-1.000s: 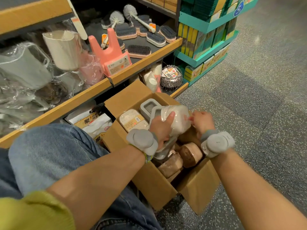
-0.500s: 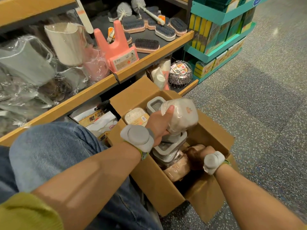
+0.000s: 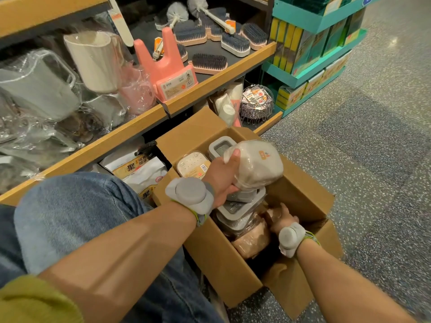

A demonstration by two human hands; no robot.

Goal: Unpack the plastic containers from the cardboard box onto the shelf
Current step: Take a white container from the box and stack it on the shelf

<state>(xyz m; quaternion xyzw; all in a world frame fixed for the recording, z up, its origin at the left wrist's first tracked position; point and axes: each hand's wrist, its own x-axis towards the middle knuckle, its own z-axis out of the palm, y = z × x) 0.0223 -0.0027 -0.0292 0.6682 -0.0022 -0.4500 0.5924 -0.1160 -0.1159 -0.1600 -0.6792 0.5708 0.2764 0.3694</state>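
An open cardboard box (image 3: 224,259) stands on the floor in front of the shelf (image 3: 130,134). My left hand (image 3: 222,177) is shut on a beige plastic container wrapped in clear film (image 3: 256,167), held above the box. My right hand (image 3: 281,220) reaches down inside the box, its fingers closed around a brown wrapped container (image 3: 271,214). Grey-lidded containers (image 3: 240,206) are stacked in the box's middle, a pinkish one (image 3: 253,240) lies near me, and a flat beige one (image 3: 192,165) and a grey-lidded one (image 3: 219,146) sit at the far side.
The shelf holds wrapped grey and cream bins (image 3: 95,59), a pink stand (image 3: 171,73) and scrub brushes (image 3: 210,62). Below it are white bags (image 3: 137,169) and a wire basket (image 3: 256,103). A teal sponge rack (image 3: 312,43) stands right. My knee (image 3: 77,210) is left of the box.
My right hand let go of the wrapped beige container and dropped into the box onto a brown container. My left hand kept the beige container and raised it slightly.
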